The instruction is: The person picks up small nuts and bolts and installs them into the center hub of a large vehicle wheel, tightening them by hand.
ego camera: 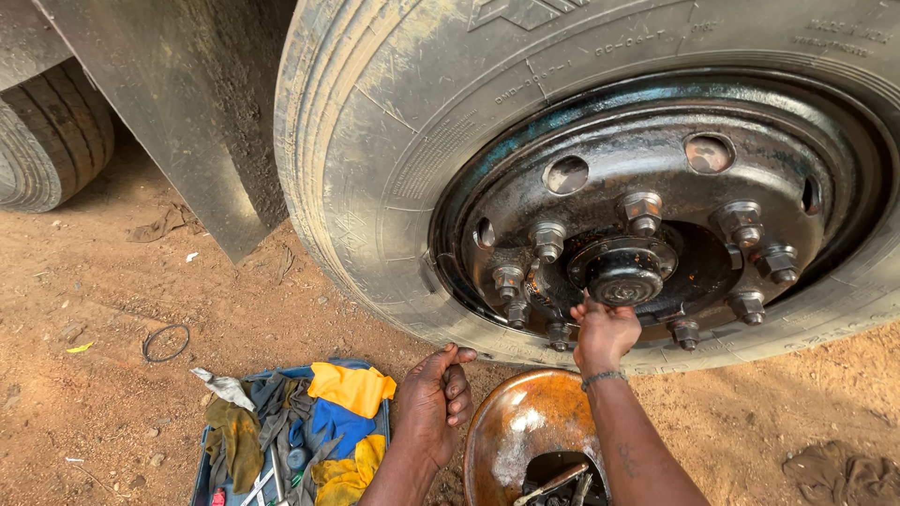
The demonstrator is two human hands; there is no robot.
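A big truck wheel (394, 159) fills the upper right, its dark greasy rim (656, 169) ringed by several lug nuts (548, 241). At the centre sits the black hub cap (621, 272). My right hand (603, 335) reaches up to the hub's lower edge, fingers closed against it; whether it grips a small part is hidden. My left hand (433, 401) hangs lower, between the tyre and the ground, fingers loosely curled, holding nothing I can see. A rusty round metal bowl (525, 426) with tools and oily liquid lies under my right forearm.
A blue tray (202, 473) of rags, yellow and blue cloths and hand tools lies at bottom left. A rubber ring (166, 343) lies on the red dirt. A mudflap (197, 122) hangs at left, another tyre (52, 131) behind it. A dirty rag (844, 473) lies bottom right.
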